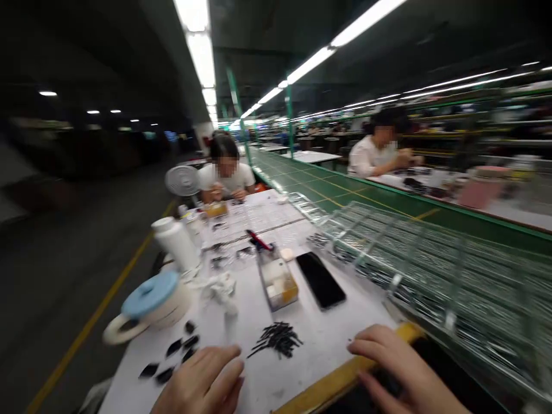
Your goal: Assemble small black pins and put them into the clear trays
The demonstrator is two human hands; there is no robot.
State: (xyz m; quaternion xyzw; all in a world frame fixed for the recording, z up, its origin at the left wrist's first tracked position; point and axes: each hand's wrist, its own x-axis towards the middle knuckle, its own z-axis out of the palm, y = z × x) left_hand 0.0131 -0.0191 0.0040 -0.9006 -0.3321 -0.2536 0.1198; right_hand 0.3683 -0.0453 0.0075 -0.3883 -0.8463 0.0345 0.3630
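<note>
My left hand [198, 382] hovers at the bottom of the view, fingers apart and nothing visible in them. It is nearest a loose pile of thin black pieces [276, 339] and several flat black parts [173, 347] lying on the white table [263, 382]. My right hand [399, 368] lies over the yellow strip [345, 368] along the table's edge, also holding nothing visible. Dark shapes lie beneath it, too dim to name.
A black phone [320, 280], a clear box with sponge pieces [276, 282], a blue-lidded mug [150, 302] and a white bottle [175, 244] stand on the table. A wire rack of dark parts [431, 270] lines the right, beside a green conveyor [345, 198]. Co-workers sit beyond.
</note>
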